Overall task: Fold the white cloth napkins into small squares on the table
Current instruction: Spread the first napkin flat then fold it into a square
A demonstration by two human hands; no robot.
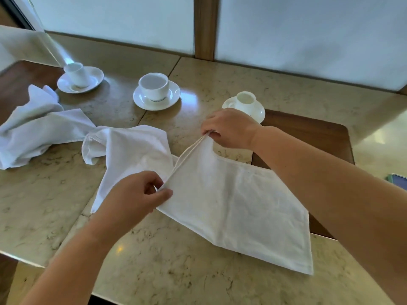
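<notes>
Both hands pinched the same doubled edge of one white napkin (231, 205): my left hand (136, 194) held the near corner between thumb and curled fingers, and my right hand (229, 126) gripped the far corner, close to the nearest cup and saucer (245, 104). Between the two pinches the two layered hems ran taut, lifted off the marble table (44, 205), slanting from near-left to far-right. From that raised edge the rest of the folded napkin sloped down and away to my right, its free end lying flat on the tabletop under my right forearm.

That was the relation the next fold turned on, as I judged it: the long axis ran from the held edge out to the resting end on the right, so the held edge would have to be carried rightward across it to halve the cloth again. Neither hand was nearer that far end; both sat on the same edge.

Unfolded napkins waited to my left, one (132, 150) crumpled just behind the held edge and another (37, 128) heaped farther off. Two more cups on saucers (156, 91) stood beyond.
</notes>
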